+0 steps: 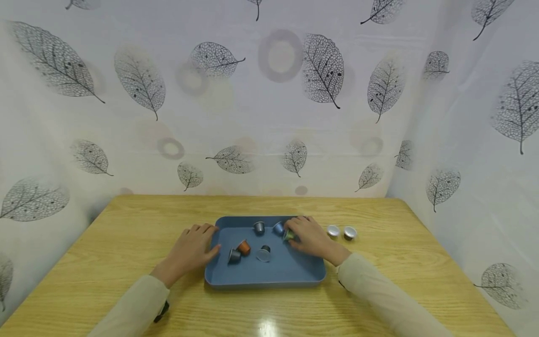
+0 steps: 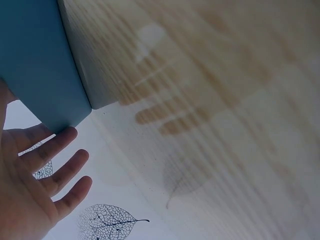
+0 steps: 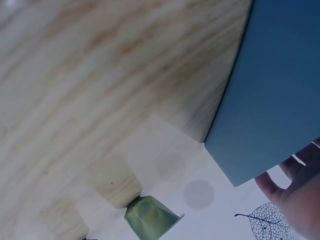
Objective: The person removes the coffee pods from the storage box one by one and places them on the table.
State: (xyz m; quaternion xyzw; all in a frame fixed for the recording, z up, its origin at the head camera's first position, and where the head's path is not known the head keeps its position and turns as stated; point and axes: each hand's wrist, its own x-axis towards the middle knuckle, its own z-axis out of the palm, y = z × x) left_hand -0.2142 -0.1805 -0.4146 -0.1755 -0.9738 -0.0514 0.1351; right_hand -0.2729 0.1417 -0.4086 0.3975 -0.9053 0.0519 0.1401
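Note:
My right hand [image 1: 309, 236] reaches over the right side of a blue tray [image 1: 278, 276]. Its fingertips and thumb pinch a green coffee capsule [image 1: 288, 234], partly hidden by the fingers. Close beside that lies a blue capsule [image 1: 278, 228]. At the tray's left side, my left hand [image 1: 189, 248] rests with fingers spread and fingertips at the rim. The left wrist view shows those fingers [image 2: 65, 137] against the outer wall. Also in the tray are a dark grey capsule [image 1: 258, 228], an orange capsule [image 1: 244, 247], another grey capsule [image 1: 234, 256] and a clear-lidded dark capsule [image 1: 264, 253].
Two capsules with pale lids, one nearer capsule [image 1: 333, 230] and one farther right capsule [image 1: 349, 233], sit on the wooden table [image 1: 147, 220] right of the tray. The right wrist view shows a green capsule [image 3: 151, 218] there. A leaf-patterned curtain [image 1: 269, 117] closes off the back.

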